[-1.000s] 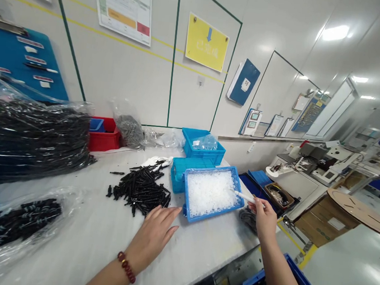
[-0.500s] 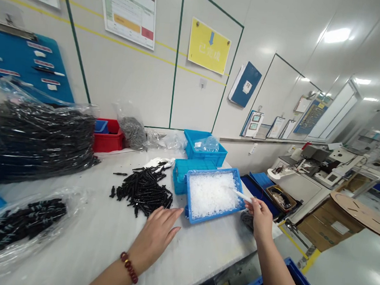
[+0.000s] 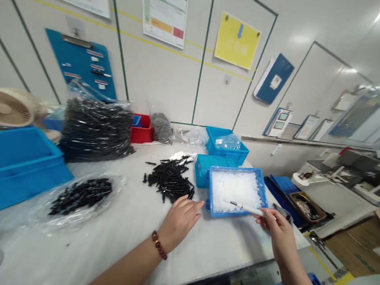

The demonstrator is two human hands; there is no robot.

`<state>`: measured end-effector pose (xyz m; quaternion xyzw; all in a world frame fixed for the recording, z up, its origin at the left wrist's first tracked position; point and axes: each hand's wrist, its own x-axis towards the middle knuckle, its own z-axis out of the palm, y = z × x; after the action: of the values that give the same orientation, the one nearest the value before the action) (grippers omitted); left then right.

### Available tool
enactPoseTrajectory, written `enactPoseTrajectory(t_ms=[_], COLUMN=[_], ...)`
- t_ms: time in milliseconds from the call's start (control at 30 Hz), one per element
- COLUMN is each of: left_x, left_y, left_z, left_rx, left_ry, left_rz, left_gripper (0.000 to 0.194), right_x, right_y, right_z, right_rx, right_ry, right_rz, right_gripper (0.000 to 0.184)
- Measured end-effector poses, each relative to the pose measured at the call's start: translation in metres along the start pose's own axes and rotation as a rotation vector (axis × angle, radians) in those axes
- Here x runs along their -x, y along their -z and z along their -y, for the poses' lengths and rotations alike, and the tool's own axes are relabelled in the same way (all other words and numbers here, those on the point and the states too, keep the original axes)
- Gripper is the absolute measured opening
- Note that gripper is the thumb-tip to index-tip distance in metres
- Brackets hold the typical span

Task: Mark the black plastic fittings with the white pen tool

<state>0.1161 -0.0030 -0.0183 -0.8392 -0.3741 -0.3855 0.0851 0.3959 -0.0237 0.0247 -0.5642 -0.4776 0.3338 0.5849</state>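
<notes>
My left hand (image 3: 179,221) lies flat on the white table, fingers stretched toward a loose pile of small black parts (image 3: 170,182), just short of it. A beaded bracelet is on that wrist. My right hand (image 3: 277,231) is closed on a thin white stick with a dark tip (image 3: 242,206), held over the near right corner of a blue tray (image 3: 209,206) filled with small clear white pieces. A second blue tray sits under and behind this one.
A bag of black parts (image 3: 79,194) lies at the left, beside a large blue crate (image 3: 9,165). A big bag of black tubes (image 3: 95,126), a red bin (image 3: 142,133) and a fan (image 3: 5,107) stand at the back. Another blue bin (image 3: 226,151) sits behind the trays. Benches with equipment at the right.
The view has swung left, bringing the fan and blue crate into sight. My right hand has drawn the stick toward the tray's near edge. My left hand stays flat by the black pile.
</notes>
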Motion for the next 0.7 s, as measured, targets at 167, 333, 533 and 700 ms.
enactPoseTrajectory(t_ms=[167, 333, 533, 700], left_x=[0.0, 0.001, -0.001, 0.001], left_y=[0.001, 0.001, 0.0, -0.001], left_z=[0.0, -0.001, -0.002, 0.0], left_rx=[0.002, 0.052, 0.057, 0.057], left_ry=[-0.026, 0.002, -0.029, -0.007], left_rz=[0.033, 0.095, 0.06, 0.083], left_gripper=[0.026, 0.025, 0.027, 0.027], right_x=[0.017, 0.021, 0.029, 0.034], right_y=[-0.027, -0.038, -0.054, -0.065], right_z=[0.002, 0.006, 0.008, 0.018], right_rx=[0.187, 0.253, 0.264, 0.287], right_ry=[0.045, 0.115, 0.121, 0.152], right_rz=[0.207, 0.273, 0.325, 0.312], right_gripper=[0.047, 0.043, 0.044, 0.042])
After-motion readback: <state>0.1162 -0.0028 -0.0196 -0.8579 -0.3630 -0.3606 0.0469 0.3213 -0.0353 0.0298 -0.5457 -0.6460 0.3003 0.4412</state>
